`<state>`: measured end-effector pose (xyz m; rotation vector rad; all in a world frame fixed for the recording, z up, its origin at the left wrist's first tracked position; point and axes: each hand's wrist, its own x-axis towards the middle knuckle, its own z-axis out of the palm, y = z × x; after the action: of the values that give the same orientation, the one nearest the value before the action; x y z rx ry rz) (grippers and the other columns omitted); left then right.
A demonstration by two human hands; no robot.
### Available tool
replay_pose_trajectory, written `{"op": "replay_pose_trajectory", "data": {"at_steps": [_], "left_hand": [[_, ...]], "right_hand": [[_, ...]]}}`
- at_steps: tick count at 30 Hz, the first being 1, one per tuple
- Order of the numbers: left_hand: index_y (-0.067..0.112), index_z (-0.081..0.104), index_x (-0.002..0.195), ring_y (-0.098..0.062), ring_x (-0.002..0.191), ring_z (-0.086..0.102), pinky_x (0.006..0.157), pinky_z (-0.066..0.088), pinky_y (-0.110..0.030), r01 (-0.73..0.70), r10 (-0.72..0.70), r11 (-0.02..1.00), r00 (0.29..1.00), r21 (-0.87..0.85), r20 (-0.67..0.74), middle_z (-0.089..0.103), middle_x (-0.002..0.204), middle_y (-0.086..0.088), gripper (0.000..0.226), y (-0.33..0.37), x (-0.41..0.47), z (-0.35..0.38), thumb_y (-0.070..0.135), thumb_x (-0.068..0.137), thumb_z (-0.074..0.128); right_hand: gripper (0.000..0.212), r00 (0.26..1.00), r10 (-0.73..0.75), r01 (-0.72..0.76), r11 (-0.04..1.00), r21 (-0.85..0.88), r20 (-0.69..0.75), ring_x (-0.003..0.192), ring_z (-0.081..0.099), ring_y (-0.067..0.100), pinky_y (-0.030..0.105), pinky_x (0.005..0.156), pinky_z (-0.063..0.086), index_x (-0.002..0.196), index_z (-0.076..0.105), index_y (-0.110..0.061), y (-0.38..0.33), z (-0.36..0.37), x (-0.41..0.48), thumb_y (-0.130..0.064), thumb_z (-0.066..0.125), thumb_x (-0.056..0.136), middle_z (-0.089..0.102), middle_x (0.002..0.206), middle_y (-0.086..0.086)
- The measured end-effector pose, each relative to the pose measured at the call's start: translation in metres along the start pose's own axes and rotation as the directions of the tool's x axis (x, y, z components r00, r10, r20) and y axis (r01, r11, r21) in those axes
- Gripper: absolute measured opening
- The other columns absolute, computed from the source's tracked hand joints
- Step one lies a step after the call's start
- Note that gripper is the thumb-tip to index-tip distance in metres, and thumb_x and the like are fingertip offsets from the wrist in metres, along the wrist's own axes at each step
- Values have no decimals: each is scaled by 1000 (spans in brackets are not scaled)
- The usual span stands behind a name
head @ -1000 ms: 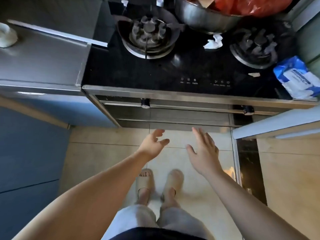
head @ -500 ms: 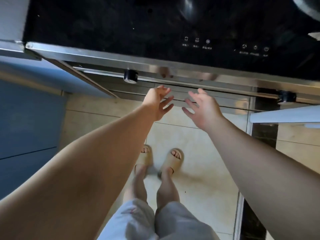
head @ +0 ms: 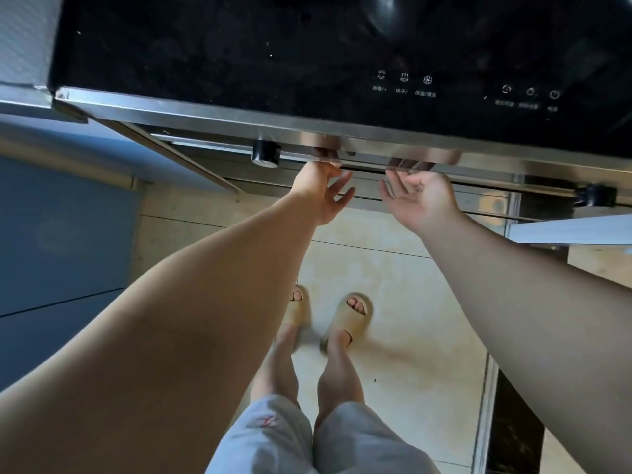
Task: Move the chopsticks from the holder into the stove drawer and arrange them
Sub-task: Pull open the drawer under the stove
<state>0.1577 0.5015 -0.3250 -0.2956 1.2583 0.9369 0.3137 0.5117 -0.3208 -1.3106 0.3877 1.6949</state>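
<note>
No chopsticks or holder are in view. The stove's black glass top [head: 239, 46] fills the upper frame, with a steel front edge [head: 205, 114] below it. Under that edge lies the steel drawer front [head: 266, 181], closed. My left hand [head: 321, 193] reaches up to the edge just right of a black knob [head: 266, 152], with its lower fingers spread and straight. My right hand [head: 419, 196] is beside it, palm turned inward. The fingertips of both hands are hidden under the steel lip. Neither hand holds anything.
Blue cabinet fronts [head: 61, 234] stand at the left. A white panel [head: 574, 230] juts in at the right, below a second black knob [head: 596, 196]. My feet in beige sandals [head: 349, 316] stand on the pale tiled floor [head: 410, 302].
Both hands have risen from mid-air over the floor to the stove's front edge, fingertips now under the lip. The camera has leaned closer, so the burners and pot are out of view.
</note>
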Motion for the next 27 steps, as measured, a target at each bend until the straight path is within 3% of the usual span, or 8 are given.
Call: {"op": "replay_pose_trajectory", "data": {"at_steps": [3,6,15,19,27], "left_hand": [[7,56,126,-14,102,64,68,52,-36,-13,13,1000,1000,26,11,59,115,1,41,-2,-1,-3,-5,91,41],[8,54,131,-10,94,63,68,51,-34,-27,26,999,1000,37,10,59,111,2,47,-5,-1,-4,-6,89,40],[9,60,122,-10,94,64,71,49,-32,4,1,999,995,49,-100,61,104,0,44,-38,-19,-31,-7,85,42],[10,62,110,-11,90,63,75,49,-32,47,-39,997,990,60,-133,61,100,-1,35,-57,-38,-51,-6,85,43],[11,62,110,-11,84,60,74,49,-31,102,-78,990,971,95,-227,60,90,-2,35,-103,-73,-95,-4,87,40]], "right_hand": [[33,1000,-15,15,1000,-27,2,123,54,28,48,92,45,102,51,1,2,-2,3,10,24,87,62,110,15],[33,1000,-28,28,999,-44,10,116,56,28,47,88,46,104,51,0,1,-4,3,10,25,87,63,109,15],[28,997,11,-19,995,-97,-79,111,58,25,44,95,45,90,51,-3,28,-35,-18,7,24,88,61,107,12],[28,993,34,-47,993,-106,-115,106,60,23,43,91,45,96,51,-3,42,-59,-37,7,26,88,60,107,12],[30,981,100,-127,978,-166,-166,95,63,20,42,90,46,83,55,-3,75,-113,-76,7,27,88,61,95,12]]}}
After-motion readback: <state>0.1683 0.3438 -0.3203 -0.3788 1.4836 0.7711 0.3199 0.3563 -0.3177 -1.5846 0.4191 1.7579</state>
